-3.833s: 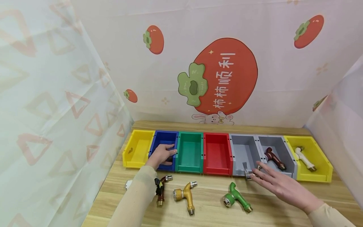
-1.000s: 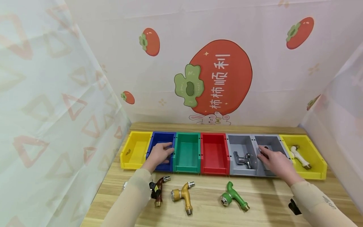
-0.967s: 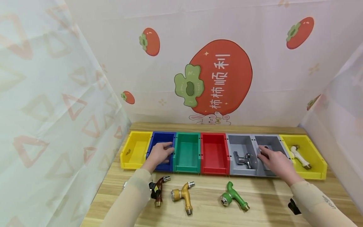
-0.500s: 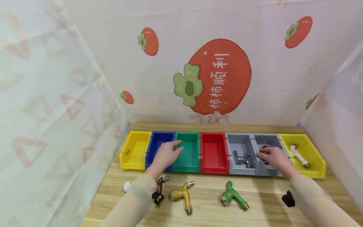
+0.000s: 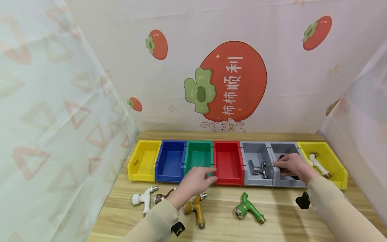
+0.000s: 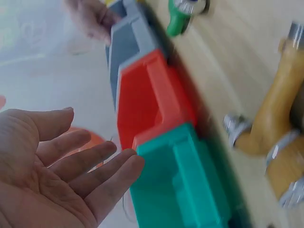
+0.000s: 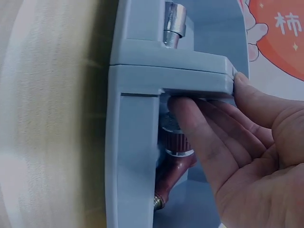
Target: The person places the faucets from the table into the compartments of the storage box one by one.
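My left hand [image 5: 196,183] hovers with spread, relaxed fingers in front of the green bin [image 5: 199,151] and red bin [image 5: 228,161], holding nothing. Behind its wrist, a gold faucet [image 5: 198,211] and a brown faucet [image 5: 160,198] lie partly covered on the table. At the second grey bin [image 5: 284,147], my right hand [image 5: 294,164] pinches the side wall, thumb on the rim and fingers inside. Below those fingers lies a dark red-brown faucet [image 7: 176,166], mostly hidden in the head view. A silver faucet [image 5: 258,168] sits in the neighbouring grey bin [image 5: 254,149].
On the wooden table [image 5: 223,228] lie a white faucet [image 5: 143,200] at left and a green faucet [image 5: 249,208] towards the right. The right yellow bin [image 5: 331,161] contains another white faucet [image 5: 317,164]. A yellow bin [image 5: 148,158] and a blue bin [image 5: 172,161] end the row at left.
The silver faucet has gone from my right hand into the grey bin, and that hand has moved to the second grey bin's wall. My left hand has moved right from the blue bin.
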`<state>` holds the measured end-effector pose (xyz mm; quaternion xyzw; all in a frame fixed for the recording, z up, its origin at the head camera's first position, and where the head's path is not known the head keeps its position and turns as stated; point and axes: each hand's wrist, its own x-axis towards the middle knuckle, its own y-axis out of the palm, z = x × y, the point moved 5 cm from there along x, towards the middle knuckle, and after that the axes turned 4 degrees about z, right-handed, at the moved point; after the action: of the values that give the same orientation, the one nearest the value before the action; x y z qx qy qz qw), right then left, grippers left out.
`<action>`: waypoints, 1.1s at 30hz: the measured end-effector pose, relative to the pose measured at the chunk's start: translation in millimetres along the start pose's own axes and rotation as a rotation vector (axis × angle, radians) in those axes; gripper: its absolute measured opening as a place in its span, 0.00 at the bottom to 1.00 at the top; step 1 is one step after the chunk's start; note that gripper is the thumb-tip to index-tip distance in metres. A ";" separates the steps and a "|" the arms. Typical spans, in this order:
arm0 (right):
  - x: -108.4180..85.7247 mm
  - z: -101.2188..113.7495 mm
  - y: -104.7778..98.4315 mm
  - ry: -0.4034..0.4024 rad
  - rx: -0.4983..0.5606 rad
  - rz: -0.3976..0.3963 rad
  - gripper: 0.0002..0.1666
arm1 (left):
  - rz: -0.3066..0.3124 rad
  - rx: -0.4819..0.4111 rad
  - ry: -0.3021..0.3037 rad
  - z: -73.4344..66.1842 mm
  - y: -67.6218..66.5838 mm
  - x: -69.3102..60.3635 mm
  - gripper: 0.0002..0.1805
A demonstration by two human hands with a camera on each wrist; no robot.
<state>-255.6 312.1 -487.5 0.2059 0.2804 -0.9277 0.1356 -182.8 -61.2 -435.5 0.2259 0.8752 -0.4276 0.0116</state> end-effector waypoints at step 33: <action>1.5 -3.0 0.3 0.019 0.043 0.024 0.22 | 0.252 0.378 0.116 -29.3 137.6 4.4 0.42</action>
<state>-255.9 313.3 -490.6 0.2207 0.2592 -0.9298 0.1397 -125.9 35.7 -520.2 0.3558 0.7435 -0.5655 -0.0278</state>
